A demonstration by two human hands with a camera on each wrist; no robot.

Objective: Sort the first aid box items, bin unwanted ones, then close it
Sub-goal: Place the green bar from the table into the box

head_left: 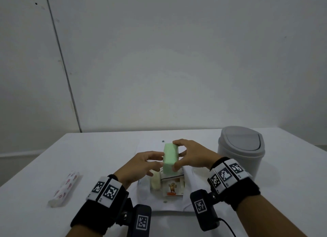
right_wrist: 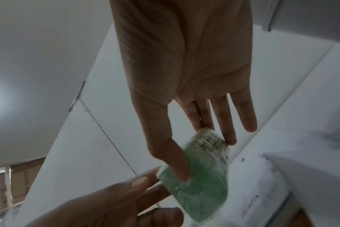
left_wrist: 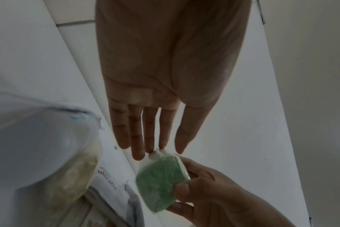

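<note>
Head view: two hands (head_left: 191, 156), one green packet (head_left: 170, 158).

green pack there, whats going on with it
A person is sorting an open first aid box on a white table. The right hand grips the green pack above the box, and the left hand's fingertips touch its side. The grey bin, lid shut, stands to the right. A wrapped roll lies to the left.
</note>
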